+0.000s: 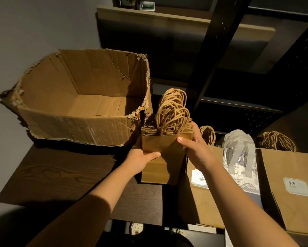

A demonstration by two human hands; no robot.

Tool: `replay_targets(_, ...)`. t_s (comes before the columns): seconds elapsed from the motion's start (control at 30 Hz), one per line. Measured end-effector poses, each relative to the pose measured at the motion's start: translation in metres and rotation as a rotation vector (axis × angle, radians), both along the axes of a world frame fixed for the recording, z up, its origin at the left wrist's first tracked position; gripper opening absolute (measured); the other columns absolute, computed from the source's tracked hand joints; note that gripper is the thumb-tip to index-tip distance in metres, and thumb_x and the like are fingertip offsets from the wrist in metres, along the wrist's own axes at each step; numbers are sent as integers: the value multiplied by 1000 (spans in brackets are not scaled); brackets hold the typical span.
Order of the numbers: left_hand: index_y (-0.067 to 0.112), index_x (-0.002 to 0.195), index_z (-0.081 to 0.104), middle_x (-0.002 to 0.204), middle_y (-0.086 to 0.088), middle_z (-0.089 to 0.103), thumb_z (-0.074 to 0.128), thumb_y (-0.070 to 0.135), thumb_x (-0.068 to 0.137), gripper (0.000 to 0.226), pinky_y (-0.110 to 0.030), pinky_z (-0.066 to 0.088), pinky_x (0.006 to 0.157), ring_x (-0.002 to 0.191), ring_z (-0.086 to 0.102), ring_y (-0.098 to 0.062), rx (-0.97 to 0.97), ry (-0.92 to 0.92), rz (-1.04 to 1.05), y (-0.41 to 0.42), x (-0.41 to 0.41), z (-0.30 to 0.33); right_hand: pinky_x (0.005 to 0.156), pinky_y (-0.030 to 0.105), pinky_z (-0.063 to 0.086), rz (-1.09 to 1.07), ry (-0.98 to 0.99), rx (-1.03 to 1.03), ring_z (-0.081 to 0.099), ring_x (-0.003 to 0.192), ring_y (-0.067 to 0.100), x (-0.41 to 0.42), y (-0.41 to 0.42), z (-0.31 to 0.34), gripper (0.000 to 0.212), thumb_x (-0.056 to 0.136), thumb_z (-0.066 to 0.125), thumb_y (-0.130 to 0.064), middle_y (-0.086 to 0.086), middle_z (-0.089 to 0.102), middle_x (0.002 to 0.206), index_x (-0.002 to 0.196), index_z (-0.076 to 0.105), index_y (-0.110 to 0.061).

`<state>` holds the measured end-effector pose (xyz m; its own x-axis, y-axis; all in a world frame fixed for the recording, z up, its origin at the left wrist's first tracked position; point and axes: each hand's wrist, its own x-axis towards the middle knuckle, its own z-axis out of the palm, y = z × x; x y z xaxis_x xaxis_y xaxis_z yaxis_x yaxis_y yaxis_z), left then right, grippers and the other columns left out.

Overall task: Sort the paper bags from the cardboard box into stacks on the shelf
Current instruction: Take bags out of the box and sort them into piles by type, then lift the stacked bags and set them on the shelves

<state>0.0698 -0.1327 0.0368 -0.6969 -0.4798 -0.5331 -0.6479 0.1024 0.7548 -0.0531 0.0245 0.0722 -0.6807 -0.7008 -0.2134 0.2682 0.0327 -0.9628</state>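
Note:
A bundle of small brown paper bags (160,164) with twisted rope handles (172,113) is held upright between both hands, just right of the torn cardboard box (74,125). My left hand (140,157) grips the bundle's left side, thumb across the front. My right hand (194,147) grips its right side near the top. The box looks empty inside. Lying flat on the dark wooden shelf (60,175) to the right are a brown bag stack (203,198), a white printed bag stack (242,168) and a larger brown bag stack (296,193).
A black metal upright (214,56) of the shelving rises behind the bundle. Higher shelves (167,16) run across the back, with a small white tray (147,5) on top. A grey wall lies to the left. Shoes show on the floor below (137,228).

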Motion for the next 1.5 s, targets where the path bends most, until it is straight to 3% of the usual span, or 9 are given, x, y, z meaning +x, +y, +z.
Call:
replay_targets(0.1,4,103,69,99,-3,65,68,47,85,47,-27,44,85,101,59,-21,-16,-18,-31,-3,2,-1,98,35,49,35,8,14,58,119,21,2,0,-1,79,64,81,-29,2,58,130,132,41,-34)
replay_targets(0.23,19,80,63,82,9,61,71,39,85,22,-24,41,74,93,59,-18,-10,20,-12,-6,1,3,100,36,48,47,27,7,56,120,22,0,-3,5,73,70,74,-22,1,56,130,132,38,-34)
replay_targets(0.47,12,126,59,118,4,58,76,19,82,48,-23,35,96,116,52,-16,30,163,78,-7,7,1,95,29,49,98,61,20,57,119,15,5,-8,3,79,63,80,-27,-2,55,130,128,38,-41)
replay_targets(0.7,4,125,61,111,-2,62,72,27,86,47,-18,37,86,106,54,-14,20,81,84,-8,7,4,95,30,49,97,82,29,58,118,13,5,-13,3,75,65,79,-28,-4,55,130,126,38,-45)
replay_targets(0.83,-11,101,65,70,3,59,70,27,88,41,-9,35,50,86,63,-22,18,60,82,-3,3,24,91,32,53,67,69,10,60,114,14,-3,-15,12,72,75,74,-26,-3,57,128,136,35,-36)
replay_targets(1.03,9,117,67,109,-1,70,72,25,86,36,-34,51,93,106,65,-18,31,250,0,1,-6,60,99,39,50,-44,157,56,57,116,15,-13,-18,54,74,78,70,-51,-5,54,128,139,31,-35)
replay_targets(1.27,24,117,64,117,2,65,74,40,79,42,-39,50,96,110,60,-17,-63,437,-88,13,-20,126,80,29,51,-310,229,48,60,105,15,-12,-14,127,74,71,65,-61,-4,58,120,133,38,-29)
replay_targets(1.4,32,93,57,98,10,63,73,31,84,18,-18,45,71,93,60,-6,-75,464,-113,21,-24,164,89,35,51,-387,316,98,58,108,16,-11,-3,160,91,64,60,-73,-2,55,123,138,37,-24)
replay_targets(1.5,26,88,61,87,9,67,71,25,86,10,-20,47,67,86,64,-9,-90,521,-128,34,-25,194,92,36,51,-405,396,108,58,108,16,-11,12,190,100,57,57,-83,-3,56,122,136,40,-24)
